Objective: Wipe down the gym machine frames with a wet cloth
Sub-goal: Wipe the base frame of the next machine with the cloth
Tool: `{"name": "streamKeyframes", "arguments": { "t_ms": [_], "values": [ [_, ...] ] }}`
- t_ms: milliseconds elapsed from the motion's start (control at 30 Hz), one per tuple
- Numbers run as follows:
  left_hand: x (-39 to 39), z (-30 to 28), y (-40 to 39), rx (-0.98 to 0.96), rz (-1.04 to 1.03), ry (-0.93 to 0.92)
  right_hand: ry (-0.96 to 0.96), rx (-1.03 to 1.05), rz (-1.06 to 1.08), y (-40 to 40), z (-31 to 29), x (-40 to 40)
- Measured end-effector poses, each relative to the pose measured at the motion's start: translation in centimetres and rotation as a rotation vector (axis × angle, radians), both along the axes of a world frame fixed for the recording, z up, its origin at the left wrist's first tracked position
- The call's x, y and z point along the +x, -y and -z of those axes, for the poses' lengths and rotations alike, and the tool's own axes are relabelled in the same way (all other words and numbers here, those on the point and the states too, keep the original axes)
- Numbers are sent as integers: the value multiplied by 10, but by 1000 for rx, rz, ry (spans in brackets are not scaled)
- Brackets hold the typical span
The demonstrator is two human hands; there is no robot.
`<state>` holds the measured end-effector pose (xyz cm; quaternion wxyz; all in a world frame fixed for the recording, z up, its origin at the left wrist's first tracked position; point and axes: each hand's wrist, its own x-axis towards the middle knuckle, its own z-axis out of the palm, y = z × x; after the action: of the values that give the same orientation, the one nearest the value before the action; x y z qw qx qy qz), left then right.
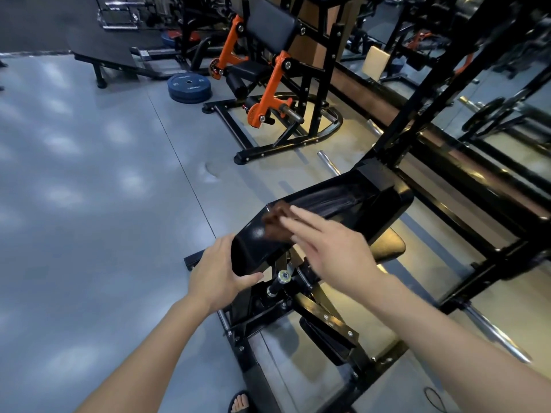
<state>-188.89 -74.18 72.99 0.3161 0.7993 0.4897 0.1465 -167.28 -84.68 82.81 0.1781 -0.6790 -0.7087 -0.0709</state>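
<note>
While the grey floor is lying bare on the left, a stack of blue weight plates is sitting farther back, well apart from the work. Moving rightward, the left hand is cupping the near end of the black pad, its thumb pressing along the lower edge and its other fingers hidden behind the pad's side, so it is gripping the pad, probably to steady it against the push of wiping. Just right of that, a dark brown cloth is lying on the pad's glossy top, blurred, with the fingertips of the right hand resting on it. That hand is lying flat with straight fingers, pressing rather than clutching, which suits sliding the cloth across a broad surface. Streaks further up the pad are suggesting a wet pass there, though that is a judgement. Below the pad, the black frame of the bench, with its bolts and a small adjustment knob, is looking not yet wiped. Behind, an orange-and-black machine is standing apart, and at the far right a black rack upright is rising beside a mirror.
</note>
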Motion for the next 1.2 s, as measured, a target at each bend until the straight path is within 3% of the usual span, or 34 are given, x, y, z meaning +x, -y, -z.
{"name": "streamKeyframes", "arguments": {
  "t_ms": [167,267,433,533,633,733,833,933,1033,1200],
  "values": [
    [1,1,0,-12,-7,-2,-121,0,435,-20,-9,74],
    [2,0,1,-14,-15,-6,-233,38,571,-33,-9,53],
    [2,1,1,1,-27,6,-208,15,281,-18,1,-25],
    [2,0,1,1,-21,17,-87,6,105,-4,-1,-18],
    [2,1,1,-14,-23,27,-85,-35,220,-12,-8,29],
    [3,-1,1,-24,-33,36,-223,-24,445,-26,-11,72],
    [3,0,1,-32,-35,42,-266,34,504,-31,-11,47],
    [-3,8,2,-112,-42,165,-220,58,428,-20,-6,-15],
    [-12,16,6,-206,-17,253,-69,67,354,-18,3,-47],
    [-14,22,7,-183,-61,286,277,1,294,-24,28,-62]
  ]
}}
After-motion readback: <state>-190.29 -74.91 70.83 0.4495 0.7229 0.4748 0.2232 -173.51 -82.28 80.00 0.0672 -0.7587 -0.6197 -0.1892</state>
